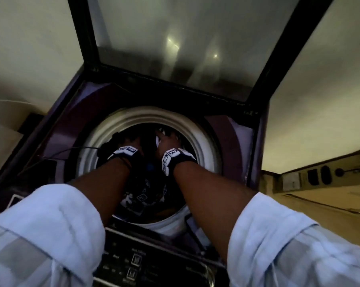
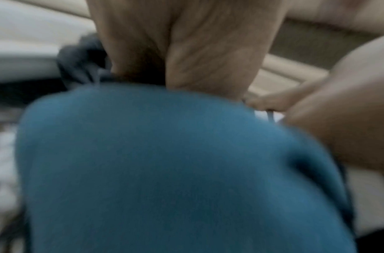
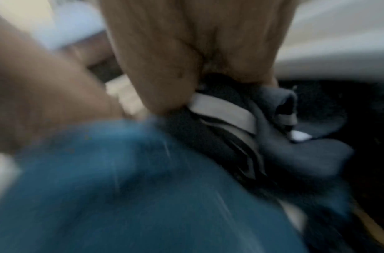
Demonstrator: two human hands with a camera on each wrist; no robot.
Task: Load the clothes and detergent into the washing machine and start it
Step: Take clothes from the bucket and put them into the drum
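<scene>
The top-loading washing machine stands with its glass lid (image 1: 185,48) raised and its white drum rim (image 1: 199,129) showing. A bundle of dark clothes (image 1: 146,191), some with a white pattern, fills the drum mouth. Both hands are down inside the drum, side by side. My left hand (image 1: 133,145) (image 2: 176,42) grips the bundle, fingers buried in a blue cloth (image 2: 165,162) and grey fabric. My right hand (image 1: 167,140) (image 3: 197,42) grips a dark garment with a white band (image 3: 230,116) beside the same blue cloth (image 3: 121,188). No detergent is in view.
The control panel (image 1: 133,264) with its buttons lies at the machine's near edge between my forearms. A thin dark cable (image 1: 71,151) runs over the left side of the top. A wall plate with sockets (image 1: 318,175) is at the right.
</scene>
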